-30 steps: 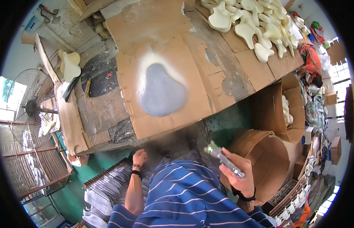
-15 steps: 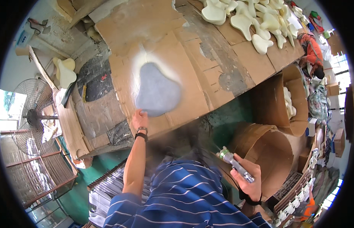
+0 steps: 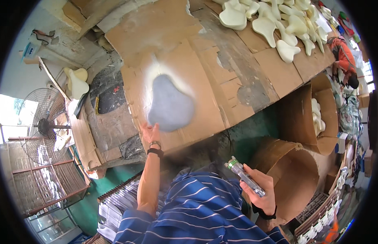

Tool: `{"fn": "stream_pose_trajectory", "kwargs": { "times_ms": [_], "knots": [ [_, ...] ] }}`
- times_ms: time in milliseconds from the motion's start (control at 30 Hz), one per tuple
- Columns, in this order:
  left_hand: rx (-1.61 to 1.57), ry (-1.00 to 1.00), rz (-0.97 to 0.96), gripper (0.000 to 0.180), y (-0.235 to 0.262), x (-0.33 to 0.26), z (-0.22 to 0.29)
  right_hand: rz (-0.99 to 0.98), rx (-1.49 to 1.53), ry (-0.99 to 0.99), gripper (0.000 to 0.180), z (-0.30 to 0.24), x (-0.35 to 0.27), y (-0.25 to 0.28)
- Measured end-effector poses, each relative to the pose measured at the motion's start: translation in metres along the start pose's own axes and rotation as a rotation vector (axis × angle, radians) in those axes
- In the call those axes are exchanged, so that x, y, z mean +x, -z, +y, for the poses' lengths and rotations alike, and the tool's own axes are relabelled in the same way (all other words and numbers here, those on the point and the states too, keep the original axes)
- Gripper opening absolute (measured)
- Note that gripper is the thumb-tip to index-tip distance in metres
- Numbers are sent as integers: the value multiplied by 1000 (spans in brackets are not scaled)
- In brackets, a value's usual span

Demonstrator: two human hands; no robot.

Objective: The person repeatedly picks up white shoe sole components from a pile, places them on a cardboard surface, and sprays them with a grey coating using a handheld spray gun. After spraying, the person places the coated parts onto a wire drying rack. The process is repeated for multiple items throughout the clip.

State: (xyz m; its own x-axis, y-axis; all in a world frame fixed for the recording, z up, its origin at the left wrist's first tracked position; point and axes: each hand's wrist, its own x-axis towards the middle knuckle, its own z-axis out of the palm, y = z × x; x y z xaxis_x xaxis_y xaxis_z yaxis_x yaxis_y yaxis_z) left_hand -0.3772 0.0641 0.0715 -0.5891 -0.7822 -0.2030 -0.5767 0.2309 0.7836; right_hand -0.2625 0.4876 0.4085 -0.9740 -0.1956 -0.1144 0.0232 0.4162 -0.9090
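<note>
A grey saddle-shaped pad (image 3: 171,105) lies flat on brown cardboard (image 3: 209,97), its narrow end pointing away from me. A pale, powdery halo surrounds that narrow end. My left hand (image 3: 151,134) is at the pad's near left edge, thumb and fingers apart; whether a fingertip touches the pad I cannot tell. Low on the right, beside my body and away from the table, my right hand (image 3: 260,187) is wrapped round a metal spray gun (image 3: 245,175) with a green ring near its nozzle. The gun's nozzle points up and left.
Cream saddle-shaped foam pads (image 3: 284,24) are heaped at the table's far right. Two large cardboard drums, one nearer (image 3: 288,175) and one farther (image 3: 308,114), stand to the right. At left are a fan (image 3: 42,126) and wire racks (image 3: 46,175). A person in orange (image 3: 343,57) bends at far right.
My left fingers have spread apart at the pad's near edge. The spray gun is slightly farther left in view, and the fine mist at its nozzle no longer shows. The whole view has shifted a little.
</note>
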Motion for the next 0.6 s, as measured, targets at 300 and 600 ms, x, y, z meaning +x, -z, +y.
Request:
{"fn": "stream_pose_trajectory", "kwargs": {
  "times_ms": [300,600],
  "knots": [
    [476,-526,29,63,-26,-33,15,-42,-14,73,54,22,40,13],
    [501,-823,-265,43,14,-79,30,-104,-47,70,54,35,59,26]
  ]
}}
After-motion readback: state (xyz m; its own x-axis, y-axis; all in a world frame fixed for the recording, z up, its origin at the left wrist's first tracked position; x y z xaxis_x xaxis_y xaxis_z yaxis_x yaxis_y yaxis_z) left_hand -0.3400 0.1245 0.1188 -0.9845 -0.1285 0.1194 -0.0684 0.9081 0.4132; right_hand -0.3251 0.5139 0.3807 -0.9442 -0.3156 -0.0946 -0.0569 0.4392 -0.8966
